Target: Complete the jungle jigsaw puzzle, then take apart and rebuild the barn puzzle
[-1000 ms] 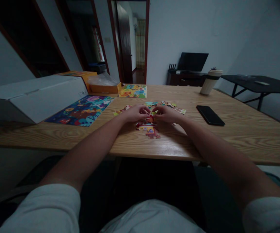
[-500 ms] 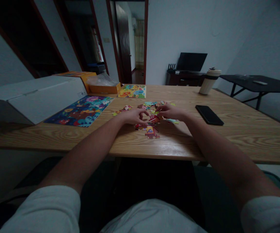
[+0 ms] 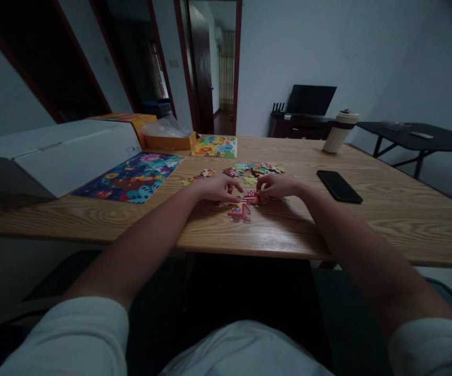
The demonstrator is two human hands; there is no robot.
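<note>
My left hand [image 3: 220, 188] rests on the table with thumb and index finger curved and a gap between them. Its fingertips touch the left edge of some puzzle pieces. Between my hands lies a red puzzle piece [image 3: 251, 197] with a white barn-door pattern. My right hand [image 3: 278, 185] pinches its right side with the fingertips. Nearer the table's front edge is a yellow and purple puzzle piece [image 3: 239, 211], which seems to meet the red one. Beyond my hands spreads a loose pile of puzzle pieces [image 3: 267, 169], with a smaller cluster [image 3: 206, 173] to the left.
A dark blue picture sheet [image 3: 132, 178] and a yellow picture sheet [image 3: 215, 147] lie left and behind. Next to them stand a white box [image 3: 81, 151] and an orange box [image 3: 171, 142] with clear plastic. To the right are a black phone [image 3: 339, 186] and a cream tumbler [image 3: 339, 133].
My right hand has come down and nearer, bringing the red puzzle piece toward the yellow and purple one. The pile behind it shows more now. My left hand has barely moved.
</note>
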